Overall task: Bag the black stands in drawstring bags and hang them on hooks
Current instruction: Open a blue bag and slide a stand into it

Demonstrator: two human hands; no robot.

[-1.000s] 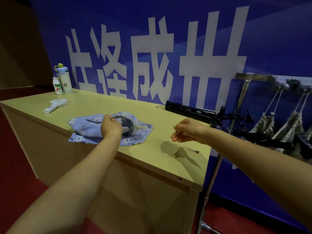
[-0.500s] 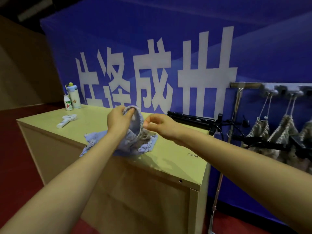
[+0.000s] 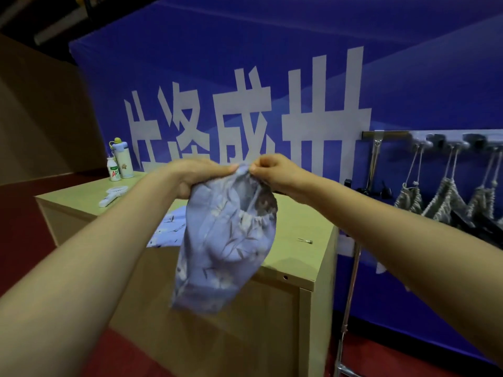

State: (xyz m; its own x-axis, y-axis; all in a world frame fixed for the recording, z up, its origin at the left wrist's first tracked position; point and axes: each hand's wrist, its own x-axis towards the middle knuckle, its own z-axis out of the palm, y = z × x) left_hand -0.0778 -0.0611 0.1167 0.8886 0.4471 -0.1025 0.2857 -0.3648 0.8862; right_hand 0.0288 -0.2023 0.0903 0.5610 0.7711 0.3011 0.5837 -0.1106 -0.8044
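A light blue drawstring bag with a leaf print hangs in the air over the front of the wooden table. My left hand grips its top rim on the left. My right hand pinches the rim on the right. More blue cloth lies on the table behind the bag. Part of a black stand shows past my right forearm. On the right, grey bagged stands hang by cords from a rack of hooks.
Two bottles stand at the table's far left corner, with a small white hand fan near them. A small metal clip lies on the table's right side. A blue banner covers the wall. A metal pole holds the rack.
Both hands have lifted the blue bag off the table and now hold it up by its rim. The camera view has tilted up.
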